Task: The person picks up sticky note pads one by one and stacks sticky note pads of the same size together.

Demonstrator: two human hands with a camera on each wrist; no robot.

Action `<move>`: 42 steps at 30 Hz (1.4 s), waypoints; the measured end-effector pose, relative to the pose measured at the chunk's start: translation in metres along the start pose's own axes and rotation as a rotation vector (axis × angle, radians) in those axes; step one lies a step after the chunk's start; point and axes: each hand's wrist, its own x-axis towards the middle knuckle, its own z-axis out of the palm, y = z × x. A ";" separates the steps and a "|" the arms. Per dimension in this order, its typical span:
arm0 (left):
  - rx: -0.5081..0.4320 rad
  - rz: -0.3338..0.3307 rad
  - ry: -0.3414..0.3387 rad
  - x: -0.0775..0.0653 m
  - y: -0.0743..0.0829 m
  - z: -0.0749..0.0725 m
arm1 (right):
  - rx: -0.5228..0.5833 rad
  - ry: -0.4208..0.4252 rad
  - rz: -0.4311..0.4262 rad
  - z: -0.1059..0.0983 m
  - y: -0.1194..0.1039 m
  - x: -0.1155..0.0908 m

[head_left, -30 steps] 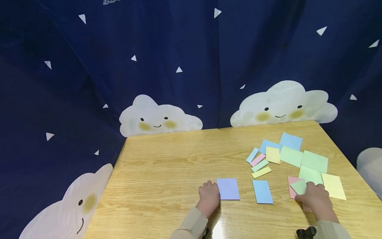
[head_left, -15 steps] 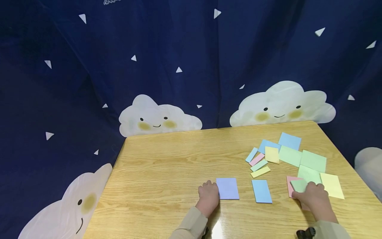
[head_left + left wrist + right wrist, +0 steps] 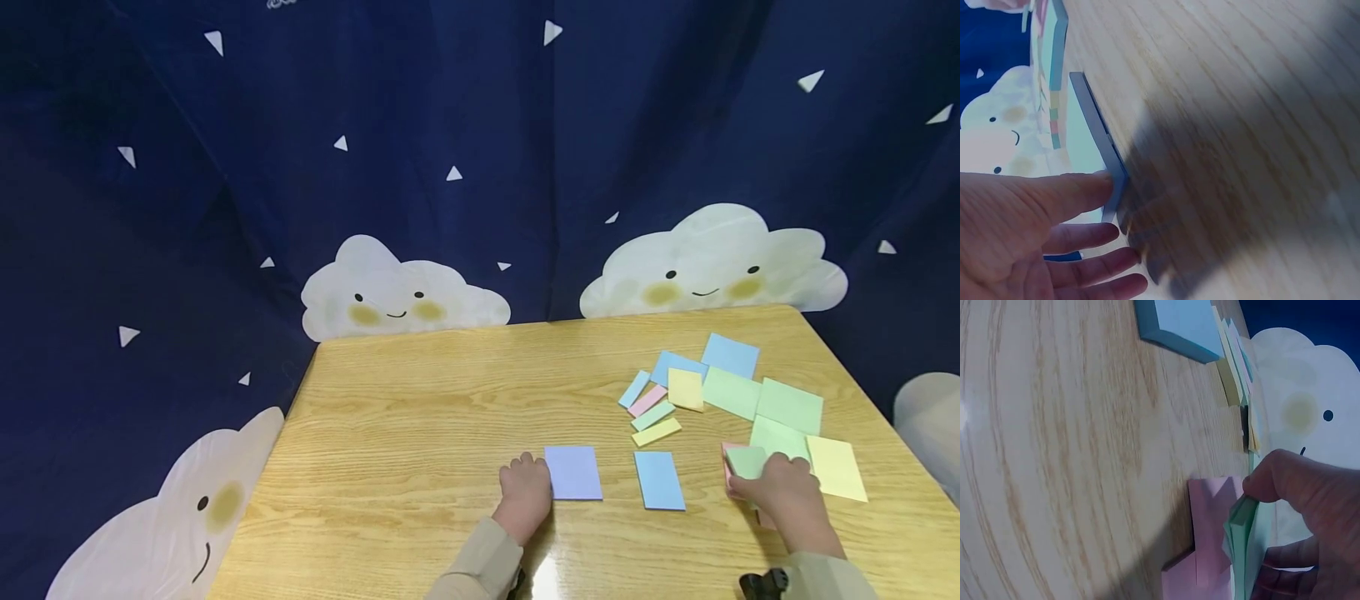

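Note:
My left hand (image 3: 525, 492) rests on the table at the left edge of a square purple sticky note pad (image 3: 573, 473). In the left wrist view its thumb (image 3: 1088, 190) touches the pad's side near a corner, while the other fingers lie loosely extended below. At the right, my right hand (image 3: 789, 493) pinches a light green sticky note pad (image 3: 746, 462) between thumb and fingers. The right wrist view shows this green pad (image 3: 1249, 544) standing tilted, its sheets slightly parted at the edge, over pink sticky note pads (image 3: 1213, 519). The hand and green pad hide most of the pink.
A blue sticky note pad (image 3: 660, 481) lies between the hands. Behind it are several narrow strip pads (image 3: 652, 416), a small yellow pad (image 3: 686, 389) and blue sheets (image 3: 731, 356). Green sheets (image 3: 789, 406) and a yellow sheet (image 3: 837, 468) surround the right hand. A dark curtain (image 3: 420, 100) hangs behind the table.
The green pad has turned and shifted slightly left in my right hand, covering more of the pink pad beneath. My left hand and the purple pad stay in place.

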 end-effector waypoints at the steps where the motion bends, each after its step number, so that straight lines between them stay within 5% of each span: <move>1: -0.002 0.000 -0.002 0.000 0.000 0.000 | -0.001 -0.002 -0.005 0.000 -0.001 0.000; 23: 0.049 0.011 -0.019 0.000 -0.001 -0.003 | -0.017 0.008 -0.033 0.004 -0.016 -0.003; 42: -0.003 -0.021 -0.027 0.006 0.001 0.001 | -0.011 -0.004 -0.051 0.012 -0.011 0.000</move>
